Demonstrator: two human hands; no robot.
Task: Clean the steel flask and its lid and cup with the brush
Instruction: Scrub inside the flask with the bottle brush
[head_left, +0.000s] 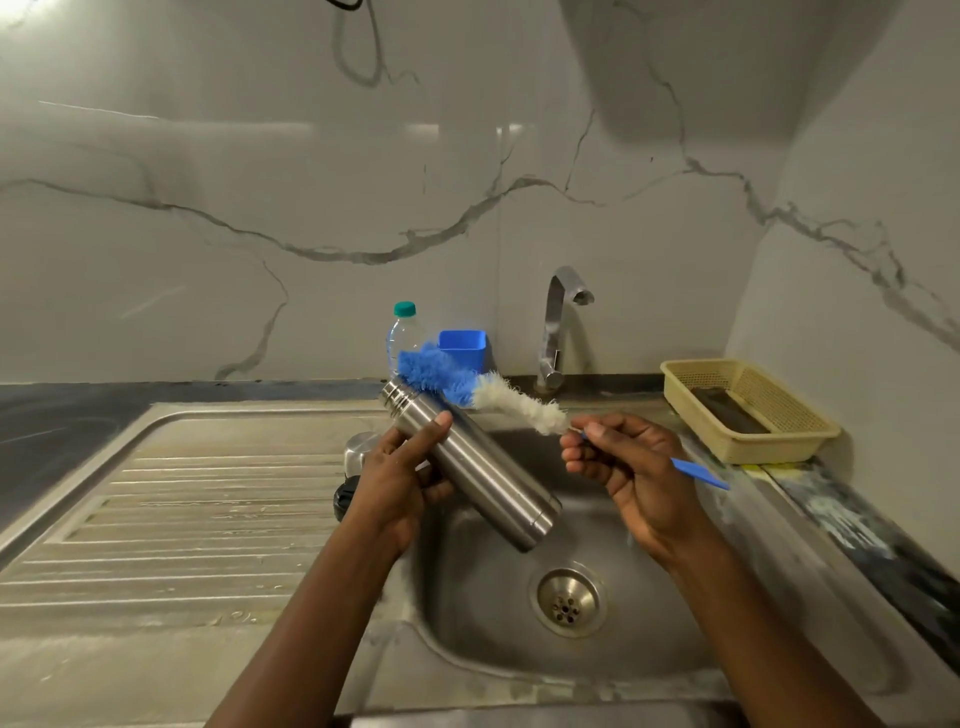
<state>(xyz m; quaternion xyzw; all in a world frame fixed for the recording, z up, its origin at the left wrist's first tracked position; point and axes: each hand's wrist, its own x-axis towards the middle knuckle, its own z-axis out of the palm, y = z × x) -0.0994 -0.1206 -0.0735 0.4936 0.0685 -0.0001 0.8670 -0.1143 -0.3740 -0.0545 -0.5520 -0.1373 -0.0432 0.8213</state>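
My left hand (402, 475) grips the steel flask (483, 473) around its upper body and holds it tilted over the sink, with the open mouth up and to the left. My right hand (623, 462) pinches the blue handle of the bottle brush (467, 384). The brush's blue and white bristles lie just behind the flask's mouth. Behind my left hand, on the drainboard's edge, sit the steel cup (359, 451) and the dark lid (344, 498), both partly hidden.
The sink basin (675, 613) with its drain lies below the flask, and the ribbed drainboard (182, 509) stretches to the left. A tap (557, 327) stands at the back. Near it are a plastic bottle (402, 335) and a blue container (464, 348). A yellow basket (748, 410) sits at right.
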